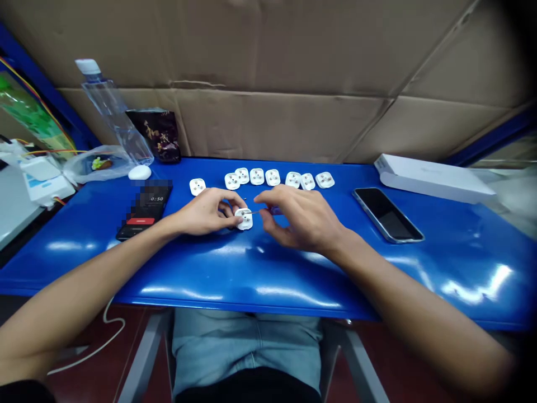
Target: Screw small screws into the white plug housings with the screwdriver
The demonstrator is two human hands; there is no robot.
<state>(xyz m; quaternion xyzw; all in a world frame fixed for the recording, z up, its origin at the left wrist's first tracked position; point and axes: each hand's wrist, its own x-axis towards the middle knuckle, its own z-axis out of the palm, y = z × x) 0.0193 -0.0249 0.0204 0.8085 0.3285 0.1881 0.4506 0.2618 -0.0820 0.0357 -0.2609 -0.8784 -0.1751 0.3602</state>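
My left hand [212,211] pinches a small white rounded-square plug housing [244,221] by its left edge, just above the blue table. Small metal parts show on its face. From the right, my right hand [304,218] grips a thin screwdriver [254,212], its shaft reaching across to the metal parts of the housing. The fingers cover most of the handle. Behind my hands stands a loose row of similar white housings, among them one at the left [197,186], one in the middle [272,177] and one at the right end [325,179].
A dark phone [388,214] and a long white box [434,178] lie at the right. On the left are a phone with a lit screen [146,210], a white oval case [140,172], a clear bottle [117,115] and a dark pouch [159,134]. Cardboard [268,123] lines the back.
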